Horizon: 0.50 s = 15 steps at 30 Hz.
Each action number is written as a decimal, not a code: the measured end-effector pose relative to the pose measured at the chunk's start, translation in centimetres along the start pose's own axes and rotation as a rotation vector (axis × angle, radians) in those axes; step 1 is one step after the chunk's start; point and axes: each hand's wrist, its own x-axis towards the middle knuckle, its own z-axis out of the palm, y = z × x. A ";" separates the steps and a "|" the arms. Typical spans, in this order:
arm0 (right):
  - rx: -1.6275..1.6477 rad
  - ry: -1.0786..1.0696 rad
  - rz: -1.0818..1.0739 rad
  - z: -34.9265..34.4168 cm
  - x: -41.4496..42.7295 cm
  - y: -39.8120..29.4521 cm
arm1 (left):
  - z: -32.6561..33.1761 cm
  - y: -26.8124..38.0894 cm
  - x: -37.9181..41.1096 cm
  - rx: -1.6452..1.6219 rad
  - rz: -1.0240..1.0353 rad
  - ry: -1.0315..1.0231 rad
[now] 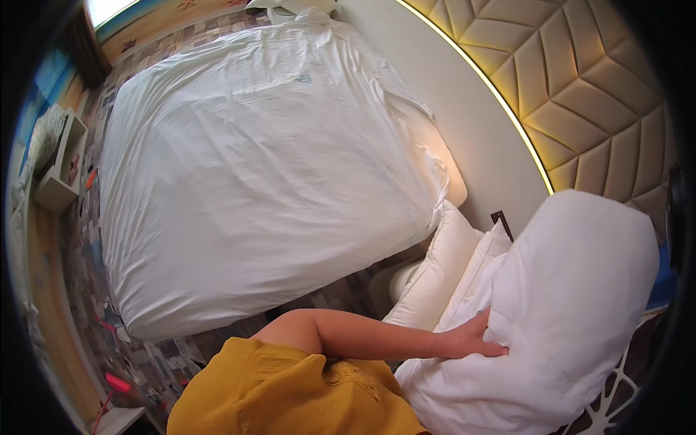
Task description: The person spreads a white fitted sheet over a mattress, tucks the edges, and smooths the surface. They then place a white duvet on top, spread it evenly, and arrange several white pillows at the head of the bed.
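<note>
My left hand reaches across to the right and grips a bulky white duvet. The thumb shows on the near side, and the other fingers are partly sunk in the fabric. The duvet is bunched into a tall, rounded mass at the right. My right hand is out of view. Behind the duvet lean white pillows, partly covered by it. Before me lies a mattress under a wrinkled white sheet. Toward the headboard the sheet is rumpled, and a corner of the cream mattress is bare.
A pale headboard panel edges the bed, with a lit strip and quilted tan wall panels beyond. More pillows lie past the bed's far end. At the left are an open shelf unit and a patterned floor. A pink-red object stands low left.
</note>
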 end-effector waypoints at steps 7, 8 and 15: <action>0.239 -0.174 -0.236 7.6 -6.5 -17.6 | -9.0 9.0 -7.5 -0.092 0.073 0.280; 0.277 -0.230 -0.272 10.0 -7.3 -19.9 | -11.1 9.8 -8.3 -0.043 0.099 0.355; -0.130 -0.325 -0.727 22.3 -14.4 -32.5 | -30.3 17.8 -11.9 -0.178 0.172 0.565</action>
